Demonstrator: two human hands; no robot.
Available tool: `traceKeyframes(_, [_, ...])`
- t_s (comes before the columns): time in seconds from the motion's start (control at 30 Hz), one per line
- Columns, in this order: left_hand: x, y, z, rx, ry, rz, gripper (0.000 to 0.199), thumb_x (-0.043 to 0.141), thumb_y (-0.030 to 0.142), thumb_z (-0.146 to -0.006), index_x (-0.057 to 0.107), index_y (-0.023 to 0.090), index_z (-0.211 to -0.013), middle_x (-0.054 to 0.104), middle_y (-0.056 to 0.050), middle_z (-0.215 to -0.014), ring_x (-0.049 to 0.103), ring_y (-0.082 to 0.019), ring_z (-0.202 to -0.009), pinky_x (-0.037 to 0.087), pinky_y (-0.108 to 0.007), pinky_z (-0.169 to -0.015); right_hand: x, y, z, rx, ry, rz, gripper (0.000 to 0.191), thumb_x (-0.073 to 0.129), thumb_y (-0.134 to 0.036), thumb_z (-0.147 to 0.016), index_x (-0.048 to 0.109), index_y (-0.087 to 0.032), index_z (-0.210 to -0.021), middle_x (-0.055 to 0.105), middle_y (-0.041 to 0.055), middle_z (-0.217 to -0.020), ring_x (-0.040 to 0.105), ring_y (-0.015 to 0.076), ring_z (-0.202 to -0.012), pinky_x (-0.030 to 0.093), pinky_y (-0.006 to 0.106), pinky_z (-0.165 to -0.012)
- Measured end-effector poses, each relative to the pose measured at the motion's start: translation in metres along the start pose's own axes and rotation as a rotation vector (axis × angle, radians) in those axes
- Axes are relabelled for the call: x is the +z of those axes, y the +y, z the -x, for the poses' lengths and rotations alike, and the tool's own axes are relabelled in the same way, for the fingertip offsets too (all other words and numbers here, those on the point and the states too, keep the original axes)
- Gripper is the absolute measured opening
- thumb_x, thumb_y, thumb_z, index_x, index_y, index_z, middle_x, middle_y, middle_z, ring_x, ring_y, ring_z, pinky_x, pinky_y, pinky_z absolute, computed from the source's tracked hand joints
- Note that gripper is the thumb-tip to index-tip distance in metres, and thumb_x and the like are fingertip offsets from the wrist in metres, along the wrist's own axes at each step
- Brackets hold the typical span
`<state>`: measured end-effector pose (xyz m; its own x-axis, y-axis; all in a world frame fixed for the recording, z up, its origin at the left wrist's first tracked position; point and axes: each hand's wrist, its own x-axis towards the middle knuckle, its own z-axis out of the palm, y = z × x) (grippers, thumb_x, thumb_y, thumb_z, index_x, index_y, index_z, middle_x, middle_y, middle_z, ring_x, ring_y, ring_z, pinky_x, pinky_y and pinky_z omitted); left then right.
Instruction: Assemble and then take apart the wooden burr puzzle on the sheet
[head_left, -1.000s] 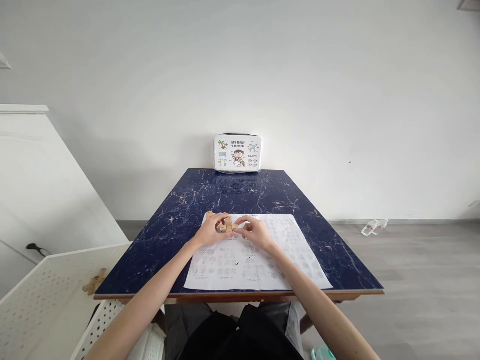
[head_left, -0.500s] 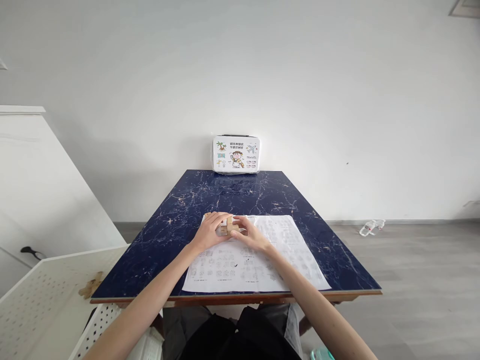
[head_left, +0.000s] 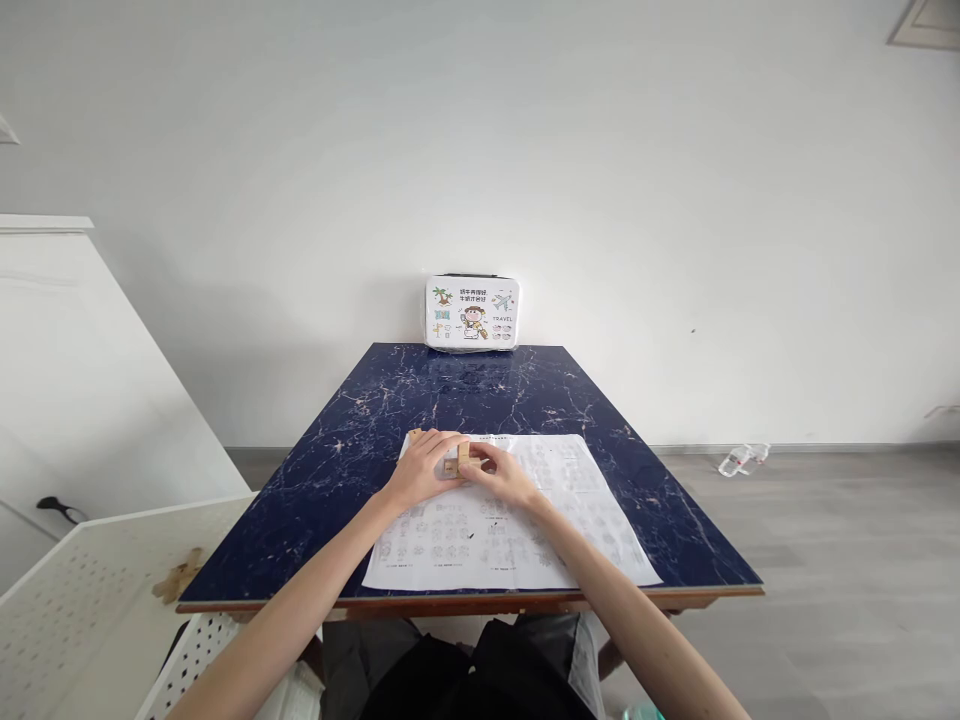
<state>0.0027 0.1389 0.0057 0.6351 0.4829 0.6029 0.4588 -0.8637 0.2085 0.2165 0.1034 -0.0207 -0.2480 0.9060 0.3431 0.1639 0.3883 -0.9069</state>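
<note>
My left hand (head_left: 421, 468) and my right hand (head_left: 504, 474) meet over a large printed sheet (head_left: 555, 530) on the table. Between them are small light wooden blocks (head_left: 463, 455), one standing upright across another lying flat. My right thumb and fingers close round the upright piece. On the other side, the curled fingers of my left hand hold the blocks from the left and above, partly hiding them. Another bit of wood (head_left: 415, 434) shows just behind my left knuckles.
The blue marbled table (head_left: 465, 400) carries a white cartoon-printed case (head_left: 472, 314) standing against the wall at the far edge. To the left are a white perforated surface (head_left: 97, 570) and a white cabinet (head_left: 82, 360). Clear plastic bottles (head_left: 744, 459) lie on the floor at right.
The upright wooden piece has turned slightly and now stands more vertical between my hands. My fingers have shifted a little around the blocks. The whole view has dropped slightly.
</note>
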Motion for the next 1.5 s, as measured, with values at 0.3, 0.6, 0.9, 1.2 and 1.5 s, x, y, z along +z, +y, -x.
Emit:
traceKeyframes(0.3, [0.001,0.000,0.002,-0.002,-0.005,0.003,0.056,0.072,0.051,-0.093,0.058,0.030,-0.142,0.070,-0.009,-0.131,0.065,-0.031,-0.116,0.047,-0.050,-0.105,-0.002,0.000,0.000,0.007,-0.045,-0.048,0.051,0.077,-0.054,-0.087,0.069,-0.024,-0.127,0.076,0.0089,-0.120,0.072,0.0304,-0.111,0.058,0.046,-0.095])
traceKeyframes(0.6, [0.000,0.002,0.002,0.019,-0.001,0.017,0.057,0.074,0.049,-0.092,0.058,0.030,-0.144,0.071,-0.009,-0.131,0.064,-0.031,-0.119,0.049,-0.050,-0.104,-0.004,0.002,0.001,-0.003,-0.059,-0.082,0.056,0.082,-0.055,-0.083,0.069,-0.023,-0.128,0.076,0.0095,-0.118,0.073,0.0298,-0.108,0.058,0.046,-0.095])
traceKeyframes(0.9, [0.002,0.004,0.003,0.027,0.038,0.018,0.057,0.074,0.046,-0.093,0.056,0.031,-0.145,0.070,-0.008,-0.132,0.063,-0.029,-0.121,0.048,-0.047,-0.106,-0.008,0.002,0.000,0.027,-0.146,-0.196,0.060,0.079,-0.058,-0.084,0.065,-0.026,-0.133,0.072,0.0091,-0.130,0.069,0.0300,-0.119,0.056,0.046,-0.102])
traceKeyframes(1.2, [-0.002,0.008,-0.001,0.070,0.082,0.023,0.065,0.080,0.051,-0.087,0.055,0.029,-0.143,0.070,-0.009,-0.130,0.063,-0.030,-0.116,0.046,-0.047,-0.105,-0.014,-0.009,0.004,0.097,-0.290,-0.369,0.068,0.074,-0.068,-0.085,0.064,-0.025,-0.138,0.071,0.0115,-0.131,0.066,0.0315,-0.124,0.054,0.048,-0.104])
traceKeyframes(1.5, [-0.002,0.008,-0.001,0.043,0.081,0.083,0.066,0.080,0.053,-0.086,0.057,0.028,-0.142,0.070,-0.010,-0.131,0.065,-0.031,-0.118,0.048,-0.048,-0.105,-0.013,-0.015,0.005,0.117,-0.361,-0.522,0.065,0.073,-0.064,-0.088,0.065,-0.025,-0.139,0.070,0.0119,-0.132,0.065,0.0305,-0.122,0.049,0.048,-0.108])
